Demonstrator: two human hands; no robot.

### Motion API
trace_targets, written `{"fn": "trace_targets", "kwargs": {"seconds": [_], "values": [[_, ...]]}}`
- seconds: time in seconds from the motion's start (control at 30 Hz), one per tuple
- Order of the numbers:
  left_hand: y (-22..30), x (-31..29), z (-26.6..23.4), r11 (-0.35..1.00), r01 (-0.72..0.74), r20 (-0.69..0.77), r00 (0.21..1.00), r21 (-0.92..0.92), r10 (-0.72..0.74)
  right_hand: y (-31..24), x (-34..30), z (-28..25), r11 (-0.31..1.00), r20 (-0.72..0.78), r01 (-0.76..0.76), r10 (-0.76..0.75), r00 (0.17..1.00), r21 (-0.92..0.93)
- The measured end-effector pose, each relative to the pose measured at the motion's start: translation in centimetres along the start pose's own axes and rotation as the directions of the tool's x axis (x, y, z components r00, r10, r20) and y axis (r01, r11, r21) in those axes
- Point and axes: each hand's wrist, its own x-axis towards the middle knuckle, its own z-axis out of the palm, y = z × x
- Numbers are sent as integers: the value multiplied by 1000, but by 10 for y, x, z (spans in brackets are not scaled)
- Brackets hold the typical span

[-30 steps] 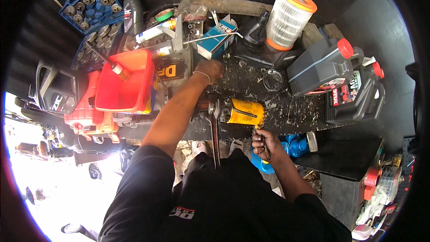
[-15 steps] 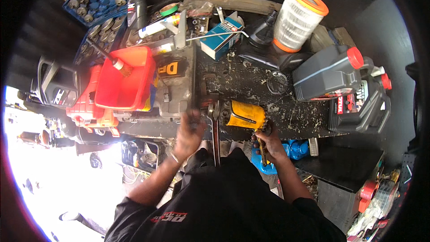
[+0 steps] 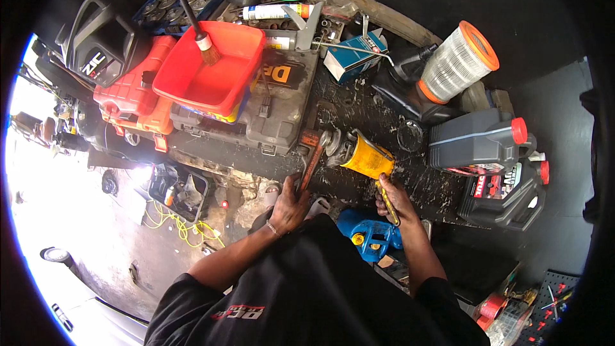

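Note:
A yellow metal cylinder [image 3: 368, 159] lies tilted on the dark bench, with silvery round fittings [image 3: 334, 143] at its left end. A rusty red wrench [image 3: 312, 163] stands at those fittings, its jaw against them. My left hand [image 3: 291, 206] is closed around the lower end of the wrench's handle. Below the cylinder's right end, my right hand [image 3: 398, 202] grips a tool with a yellow handle [image 3: 388, 207]. That tool's upper end meets the cylinder, and I cannot make out how it grips. A bent metal rod lies along the cylinder.
On the left, a red tray [image 3: 211, 83] with a brush [image 3: 206, 50] sits on a black tool case [image 3: 282, 106]. Grey oil jugs [image 3: 474, 144] stand at the right, near a pleated air filter [image 3: 456, 64]. Below the bench edge is a blue jug [image 3: 368, 230].
My left hand was blurred beside the wrench and now closes on its handle. The wrench has swung from upright to slanted. The whole view has turned, and the cylinder appears more tilted.

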Motion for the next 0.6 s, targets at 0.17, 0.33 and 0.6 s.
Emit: {"fn": "trace_targets", "kwargs": {"seconds": [0.17, 0.33, 0.6], "values": [[17, -34, -27, 997, 67, 58, 996, 27, -69, -9, 1, -5, 991, 9, -64, 64, 998, 117], [31, -59, -32, 996, 92, 100, 991, 15, -93, -17, 4, -6, 987, -4, -31, 32, 999, 160], [55, -58, -9, 996, 86, 18, 996, -27, -85, -38, 8, 4, 1000, -46, 17, -17, 999, 4]]}}
